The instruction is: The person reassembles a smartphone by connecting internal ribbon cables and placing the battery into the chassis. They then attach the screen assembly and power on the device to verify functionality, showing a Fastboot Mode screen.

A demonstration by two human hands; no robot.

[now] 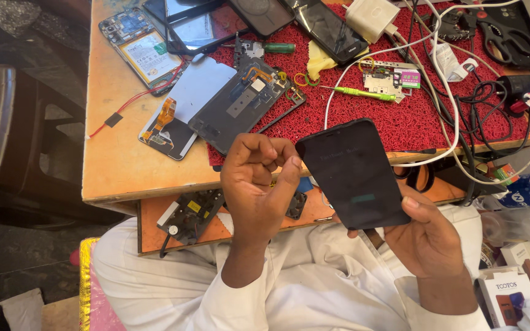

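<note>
Opened phone with exposed battery (141, 44) far left on bench; dismantled back cover (240, 104) near. Left hand (257, 184) curled loosely, holding nothing visible. Right hand (427, 236) grips black phone (352, 175) over lap. Green screwdriver (363, 94) on red mat (400, 116). White box (503, 296) lower right.

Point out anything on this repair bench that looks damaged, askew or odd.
An opened phone lies with its back off and battery exposed. A bare phone frame rests askew, overhanging the red mat. White cables tangle across it. The black phone in the right hand looks intact.
</note>
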